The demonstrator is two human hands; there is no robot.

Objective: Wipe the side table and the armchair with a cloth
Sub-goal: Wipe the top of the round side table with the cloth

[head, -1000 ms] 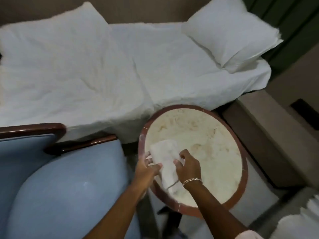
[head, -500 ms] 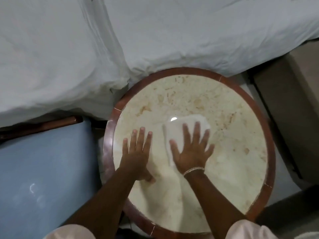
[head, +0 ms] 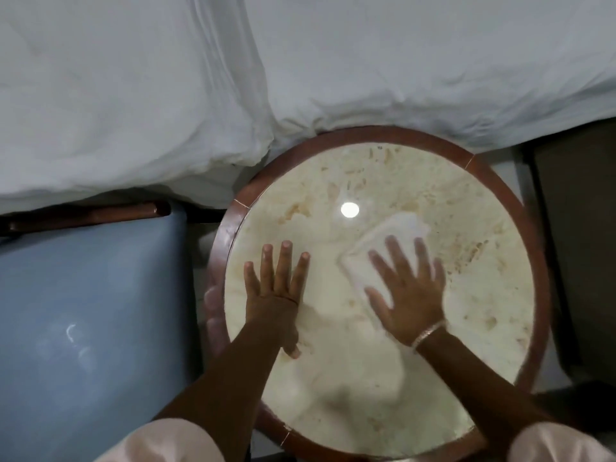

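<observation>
While pressed flat under the right hand, cloth: white, folded, lying on the marble top right of centre, its far corner poking out beyond the fingertips.

Cloth [head: 383,253]: slightly blurred, angled toward the upper right, touching the tabletop along its whole visible length.

Right hand [head: 408,300]: palm down, fingers spread wide, laid over the near half of the cloth; not clenched, pinning rather than gripping. Thin bracelet [head: 428,335] at the wrist.

Left hand [head: 275,295]: palm down, bare, fingers extended and close together, resting flat on the stone near the left rim; holding nothing, apart from the cloth.

Side table [head: 233,228]: round, cream mottled stone inside a reddish-brown wooden rim, with a bright round glare spot (a light reflection) on the far half.

Armchair [head: 86,311]: pale blue upholstery just left of the table, dark wooden arm rail [head: 90,213] along its far edge; untouched by either hand.

Bedding [head: 233,78]: white, rumpled, filling the far half of the view, overhanging right up to the table's far rim.

Sleeves [head: 166,443]: pale pink, at the bottom edge on both arms.

Dark furniture [head: 580,245]: right of the table, too dim to identify.
</observation>
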